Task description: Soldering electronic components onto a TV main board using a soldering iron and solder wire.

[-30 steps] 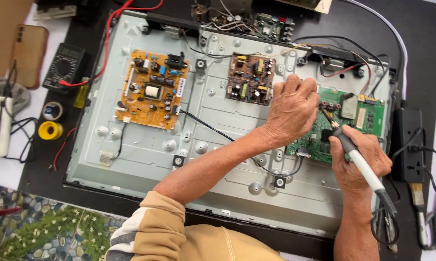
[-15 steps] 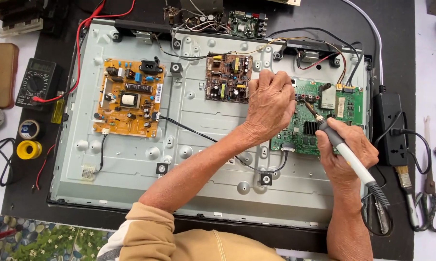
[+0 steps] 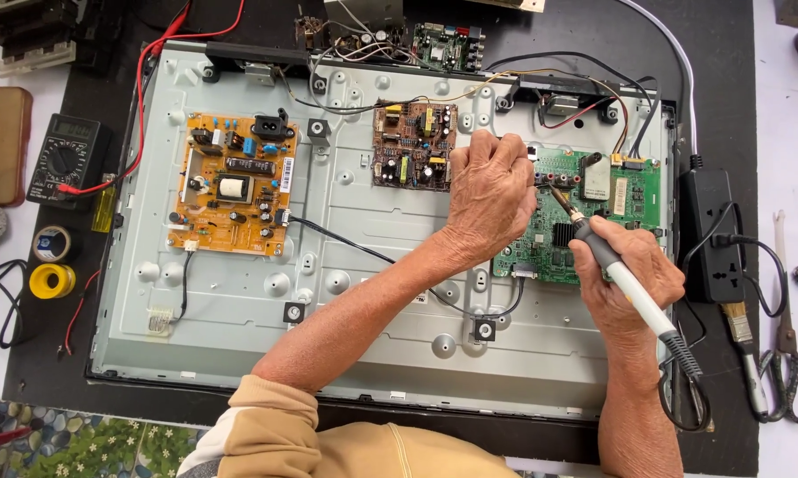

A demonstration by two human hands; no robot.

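1. Since the earlier frame both hands sit closer together over the green circuit board (image 3: 594,212), and the view has swung so that the whole metal back panel (image 3: 364,292) lies square in the picture.
2. Landmark: the green circuit board, screwed flat at the right end of the metal back panel.
3. Soldering iron (image 3: 625,283): a light, stiff pen-shaped tool with a pale handle and dark grip. It runs from below and right of the board up to its tip, which rests on the board's left-centre. I judge the only safe hold is on the grip, well back from the hot tip.
4. Green circuit board: thin, rigid and fragile. I judge it wants a steadying press on bare edges, not on the components.
5. Right hand (image 3: 633,274): closed around the soldering iron's grip like a pen, at the board's lower right edge.
6. Left hand (image 3: 492,199): curled into a loose fist, resting on the board's left edge. Whether the fingers pinch something underneath, I cannot tell.
7. Left of the board sit a small brown circuit board (image 3: 414,146) and, farther off, an orange power board (image 3: 234,181).
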